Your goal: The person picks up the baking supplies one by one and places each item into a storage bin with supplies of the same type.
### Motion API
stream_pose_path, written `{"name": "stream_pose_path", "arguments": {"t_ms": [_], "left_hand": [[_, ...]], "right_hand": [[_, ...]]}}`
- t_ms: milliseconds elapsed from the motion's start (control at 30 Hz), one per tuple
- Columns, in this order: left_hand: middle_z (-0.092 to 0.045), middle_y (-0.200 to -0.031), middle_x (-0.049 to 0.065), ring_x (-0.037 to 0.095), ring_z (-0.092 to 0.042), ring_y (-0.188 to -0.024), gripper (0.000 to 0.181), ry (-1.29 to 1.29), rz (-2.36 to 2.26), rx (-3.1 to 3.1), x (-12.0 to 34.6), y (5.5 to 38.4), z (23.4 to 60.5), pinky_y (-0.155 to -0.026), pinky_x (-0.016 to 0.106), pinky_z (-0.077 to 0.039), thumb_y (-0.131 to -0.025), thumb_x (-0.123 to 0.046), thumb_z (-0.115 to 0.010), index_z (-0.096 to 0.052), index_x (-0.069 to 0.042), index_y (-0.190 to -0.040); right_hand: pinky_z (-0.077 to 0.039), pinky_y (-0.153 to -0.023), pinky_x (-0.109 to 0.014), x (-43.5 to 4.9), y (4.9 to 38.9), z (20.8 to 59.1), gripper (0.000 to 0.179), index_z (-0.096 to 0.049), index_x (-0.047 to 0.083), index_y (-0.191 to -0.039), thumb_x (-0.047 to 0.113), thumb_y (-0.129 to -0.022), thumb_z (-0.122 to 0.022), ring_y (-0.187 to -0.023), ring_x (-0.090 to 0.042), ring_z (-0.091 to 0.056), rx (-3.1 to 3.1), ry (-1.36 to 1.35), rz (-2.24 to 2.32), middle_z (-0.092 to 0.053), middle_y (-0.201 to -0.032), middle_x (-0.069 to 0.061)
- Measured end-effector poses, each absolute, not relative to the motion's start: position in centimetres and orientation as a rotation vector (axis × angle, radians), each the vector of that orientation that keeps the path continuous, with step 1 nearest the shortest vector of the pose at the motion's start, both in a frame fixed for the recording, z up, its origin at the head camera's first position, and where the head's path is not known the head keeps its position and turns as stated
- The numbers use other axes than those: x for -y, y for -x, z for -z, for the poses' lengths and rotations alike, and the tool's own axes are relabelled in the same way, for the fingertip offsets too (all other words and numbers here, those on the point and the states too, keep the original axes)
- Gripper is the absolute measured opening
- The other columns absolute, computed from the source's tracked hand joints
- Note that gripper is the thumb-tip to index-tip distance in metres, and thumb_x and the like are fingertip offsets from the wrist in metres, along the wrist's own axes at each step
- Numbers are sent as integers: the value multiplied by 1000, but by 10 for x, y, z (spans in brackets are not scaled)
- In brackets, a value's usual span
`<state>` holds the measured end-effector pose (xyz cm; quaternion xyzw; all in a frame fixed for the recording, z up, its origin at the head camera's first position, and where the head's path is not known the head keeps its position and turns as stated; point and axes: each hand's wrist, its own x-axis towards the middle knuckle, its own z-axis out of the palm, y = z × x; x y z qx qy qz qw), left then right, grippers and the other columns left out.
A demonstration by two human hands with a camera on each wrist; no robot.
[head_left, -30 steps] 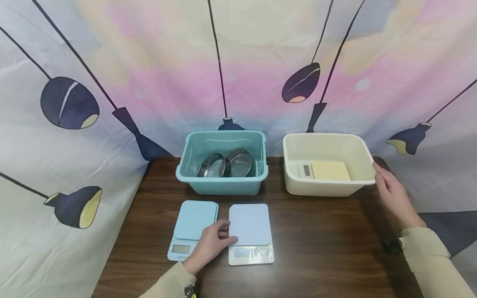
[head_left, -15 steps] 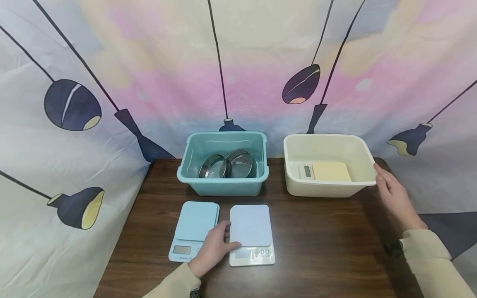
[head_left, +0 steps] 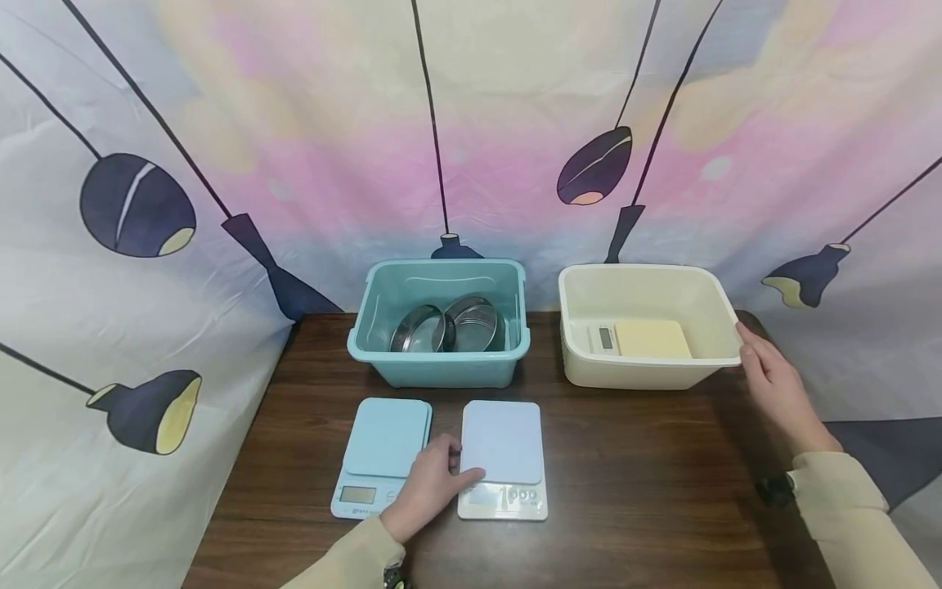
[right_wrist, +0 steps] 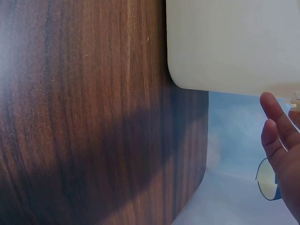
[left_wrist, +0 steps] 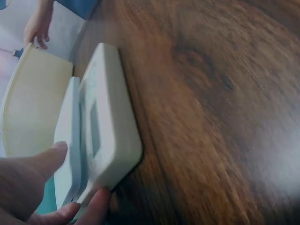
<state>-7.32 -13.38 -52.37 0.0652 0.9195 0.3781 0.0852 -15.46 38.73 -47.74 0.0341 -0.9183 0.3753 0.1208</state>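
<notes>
My left hand (head_left: 427,487) holds the left edge of a white kitchen scale (head_left: 502,442), with its thumb on the weighing plate. In the left wrist view its fingertips (left_wrist: 98,201) touch the side of the scale's body. Left of this scale, partly behind my hand and apart from it, lies a light blue kitchen scale (head_left: 388,438). My right hand (head_left: 780,388) rests against the right rim of a cream plastic basin (head_left: 633,375), its fingers relaxed. A scale with a yellow plate (head_left: 652,339) lies inside that basin.
A teal basin (head_left: 446,372) stands at the back, left of the cream one, holding round metal sieves (head_left: 423,329). Both basins sit near the far edge of the brown wooden table (head_left: 625,483). A printed cloth (head_left: 515,106) hangs behind it.
The white scale has shifted slightly to the right with my left hand on it. My right hand stays at the cream basin's rim, and both basins have not moved.
</notes>
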Motion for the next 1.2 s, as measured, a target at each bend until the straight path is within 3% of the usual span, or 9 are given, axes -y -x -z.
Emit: {"name": "stream_pose_path", "arguments": {"t_ms": [167, 433, 667, 733, 933, 1000, 1067, 1200], "left_hand": [[-51, -87, 4, 13, -45, -75, 38, -208, -1125, -2777, 132, 71, 527, -62, 25, -44, -88, -29, -86, -58, -3, -91], [-51, -87, 8, 15, -46, -75, 37, -168, -1178, -2753, 130, 70, 526, -62, 26, -44, -88, -27, -85, -59, -1, -85], [-51, -89, 8, 16, -47, -78, 34, -159, -1202, -2708, 129, 69, 524, -64, 27, -45, -93, -27, -80, -61, 2, -91], [-51, -88, 8, 16, -48, -77, 35, -167, -1218, -2696, 128, 70, 521, -63, 27, -45, -94, -28, -78, -61, 2, -94], [-53, -83, 5, 14, -49, -72, 33, -213, -1253, -2683, 129, 73, 515, -59, 26, -45, -99, -27, -73, -59, 3, -102], [-53, -80, 3, 12, -49, -69, 32, -210, -1257, -2672, 130, 73, 515, -57, 26, -45, -100, -27, -71, -59, 3, -104], [-54, -78, 2, 11, -49, -67, 32, -204, -1262, -2652, 130, 72, 515, -56, 25, -45, -100, -27, -71, -59, 2, -108], [-57, -77, 3, 11, -50, -66, 42, -199, -1290, -2574, 133, 70, 516, -55, 24, -43, -94, -27, -79, -56, 3, -115]], "right_hand": [[-16, -125, -66, -387, 155, 477, 52, -31, 10, -164, 28, -115, -32, -153, -47, -25, 2681, -105, -1094, -32, -164, -27], [-16, -126, -62, -389, 155, 477, 52, -32, 10, -164, 26, -115, -32, -154, -43, -24, 2685, -102, -1083, -33, -164, -27], [-16, -128, -33, -390, 156, 479, 51, -34, 10, -163, 25, -115, -33, -154, -39, -26, 2676, -107, -1065, -35, -163, -26], [-17, -127, -32, -390, 156, 479, 51, -34, 11, -163, 25, -115, -34, -154, -37, -27, 2682, -102, -1066, -35, -163, -26], [-17, -129, -47, -388, 155, 478, 52, -33, 10, -164, 26, -115, -33, -153, -43, -27, 2691, -93, -1071, -35, -163, -26], [-18, -129, -44, -388, 156, 478, 52, -33, 10, -164, 26, -115, -32, -151, -45, -29, 2694, -94, -1070, -35, -163, -27], [-22, -125, -34, -388, 155, 478, 52, -33, 11, -164, 26, -115, -33, -147, -43, -35, 2698, -90, -1060, -38, -161, -27], [-26, -118, -25, -389, 155, 478, 51, -33, 11, -164, 26, -115, -33, -134, -38, -40, 2703, -86, -1039, -40, -160, -27]]}}
